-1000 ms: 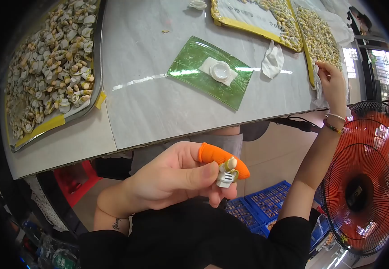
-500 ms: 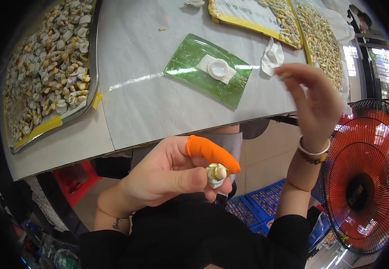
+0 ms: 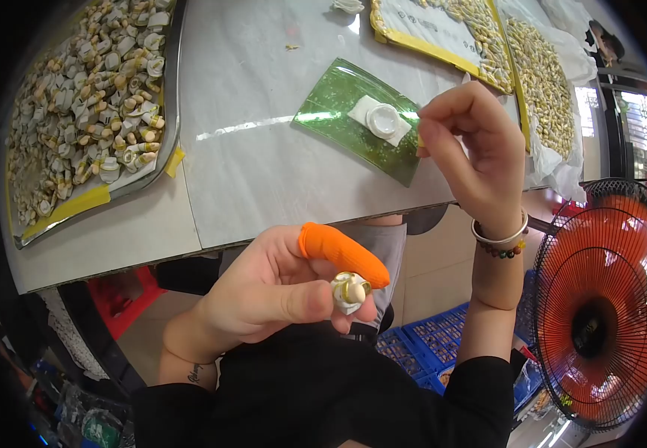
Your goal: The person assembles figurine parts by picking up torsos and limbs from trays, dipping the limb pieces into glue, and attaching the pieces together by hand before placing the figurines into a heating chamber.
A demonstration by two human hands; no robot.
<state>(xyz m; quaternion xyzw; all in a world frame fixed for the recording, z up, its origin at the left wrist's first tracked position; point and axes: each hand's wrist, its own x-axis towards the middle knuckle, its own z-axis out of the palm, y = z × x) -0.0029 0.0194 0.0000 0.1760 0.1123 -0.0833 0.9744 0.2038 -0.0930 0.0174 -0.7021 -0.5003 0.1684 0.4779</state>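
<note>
My left hand (image 3: 275,287) is below the table edge, in front of my black shirt. An orange finger cot (image 3: 346,256) covers its index finger. Between thumb and fingers it grips a small white, gold and cream figurine-like piece (image 3: 350,292). My right hand (image 3: 476,142) is raised over the table's right side, thumb and index finger pinched on a small yellowish piece (image 3: 421,145), whose kind is too small to make out. Just left of it lies a green glossy plate (image 3: 331,86). On the plate a small round white dish (image 3: 383,119) rests on a folded white pad (image 3: 361,112).
A yellow-taped tray (image 3: 88,200) heaped with similar small pieces (image 3: 92,97) stands at the left. Other yellow-edged trays (image 3: 443,56) with small yellowish parts are at the far right. A red fan (image 3: 599,313) stands beside my right arm; blue crates (image 3: 439,336) are on the floor.
My right hand has moved left and slightly down, from beside the far-right trays to the green plate's right edge, still pinching the small piece. The left hand keeps its grip, the held piece slightly turned.
</note>
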